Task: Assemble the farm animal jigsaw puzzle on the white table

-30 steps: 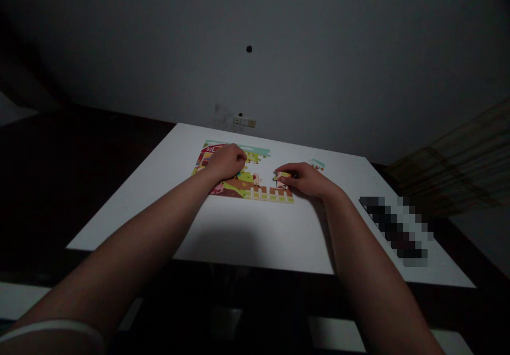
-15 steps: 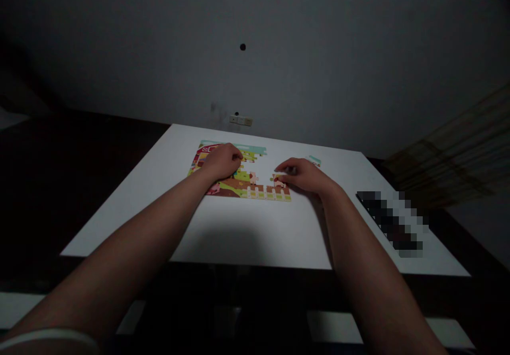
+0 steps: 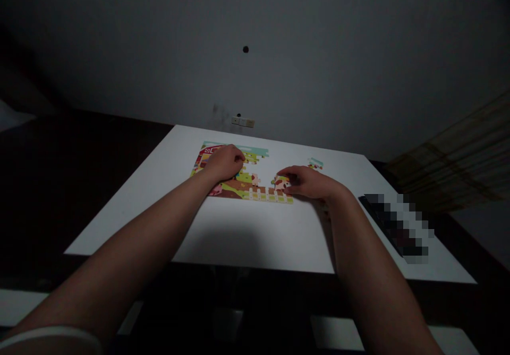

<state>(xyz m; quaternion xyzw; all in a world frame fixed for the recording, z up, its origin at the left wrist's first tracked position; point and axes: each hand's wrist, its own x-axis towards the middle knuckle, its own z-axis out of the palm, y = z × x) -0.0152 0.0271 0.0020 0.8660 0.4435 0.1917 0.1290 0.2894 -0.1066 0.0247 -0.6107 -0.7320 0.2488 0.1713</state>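
A partly assembled jigsaw puzzle (image 3: pixel 229 191) with a farm picture lies on the white table. My left hand (image 3: pixel 226 162) rests on its left half with the fingers curled in. Whatever those fingers may hold is hidden. At the puzzle's right side, my right hand (image 3: pixel 305 181) has thumb and fingers around a puzzle piece (image 3: pixel 282 184) with a brown-and-white pattern. This piece sits right above the white fence strip; whether it is locked in, I cannot tell. An uncovered gap of table separates it from the pink-and-green pieces to its left.
A loose puzzle piece (image 3: pixel 316 162) with a light blue edge lies beyond my right hand. Some pieces are partly hidden under my right wrist. A dark, pixelated object (image 3: pixel 392 227) lies at the right of the white table (image 3: pixel 131 201). The wall stands behind.
My right hand has shifted slightly toward me, its fingers now spread around the patterned piece. More of the loose blue-edged piece shows. My left hand stays on the puzzle.
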